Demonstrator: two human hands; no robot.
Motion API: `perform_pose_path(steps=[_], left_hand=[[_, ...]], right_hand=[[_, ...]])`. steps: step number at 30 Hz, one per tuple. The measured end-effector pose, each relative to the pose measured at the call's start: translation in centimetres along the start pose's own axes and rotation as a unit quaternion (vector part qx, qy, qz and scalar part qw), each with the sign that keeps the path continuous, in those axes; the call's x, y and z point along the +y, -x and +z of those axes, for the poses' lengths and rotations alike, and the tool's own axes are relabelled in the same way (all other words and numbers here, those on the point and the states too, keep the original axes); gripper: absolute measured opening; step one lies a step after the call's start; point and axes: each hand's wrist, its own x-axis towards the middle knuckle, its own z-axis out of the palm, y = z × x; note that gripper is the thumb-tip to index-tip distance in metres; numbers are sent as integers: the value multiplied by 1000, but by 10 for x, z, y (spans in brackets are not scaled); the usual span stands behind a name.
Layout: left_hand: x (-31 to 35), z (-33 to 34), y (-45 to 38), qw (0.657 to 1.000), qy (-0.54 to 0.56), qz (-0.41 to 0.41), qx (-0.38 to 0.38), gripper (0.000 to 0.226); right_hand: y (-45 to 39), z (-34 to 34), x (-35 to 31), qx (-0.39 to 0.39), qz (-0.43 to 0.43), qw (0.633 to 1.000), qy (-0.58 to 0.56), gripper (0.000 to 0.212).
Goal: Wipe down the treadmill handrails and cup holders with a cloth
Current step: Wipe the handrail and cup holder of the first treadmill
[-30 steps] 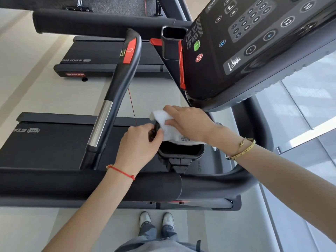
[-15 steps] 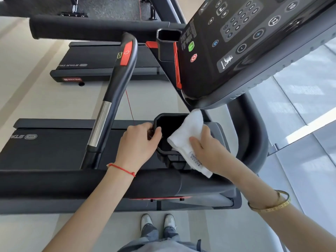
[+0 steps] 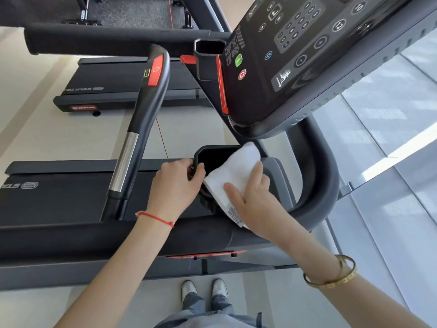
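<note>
A black cup holder (image 3: pixel 214 154) sits below the treadmill console. My left hand (image 3: pixel 173 185) grips its left rim, thumb hooked over the edge. A folded white cloth (image 3: pixel 233 172) with a small label lies draped over the holder's right rim. My right hand (image 3: pixel 251 201) presses flat on the cloth, fingers spread along it. The padded black side handrail (image 3: pixel 106 237) runs across below my hands. A second cup holder (image 3: pixel 208 47) stands farther away beside the console. The centre grip bar (image 3: pixel 142 117), with a silver sensor and red button, rises at the left.
The console (image 3: pixel 307 55) with its buttons overhangs the near cup holder at upper right. A curved grey handrail (image 3: pixel 324 166) wraps around the right side. Another treadmill (image 3: pixel 113 91) stands beyond. My shoes (image 3: pixel 204 291) are on the pale floor, with glass panels at right.
My right hand has slid with the cloth from the cup holder's top left to its right rim and now presses it there. The left hand stays on the left rim.
</note>
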Motion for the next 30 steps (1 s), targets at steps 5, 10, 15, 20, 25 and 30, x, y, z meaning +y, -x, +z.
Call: perform_pose_path(steps=[5, 10, 15, 20, 25, 30], left_hand=[[-1, -1, 1, 1000, 3, 4, 1, 33], [-1, -1, 1, 1000, 8, 5, -4, 35], [-1, -1, 2, 1000, 4, 4, 2, 34], [0, -3, 3, 1000, 6, 2, -7, 34], [1, -2, 2, 1000, -6, -1, -13, 35], [0, -1, 1, 1000, -9, -5, -13, 35]], right_hand=[[-12, -4, -1, 19, -4, 999, 29, 64], [-36, -20, 4, -16, -2, 997, 77, 36], [-32, -18, 11, -35, 0, 996, 82, 37], [-65, -27, -7, -47, -7, 994, 103, 31], [-82, -26, -13, -38, -123, 940, 315, 38], [-93, -31, -18, -54, -186, 899, 393, 31]])
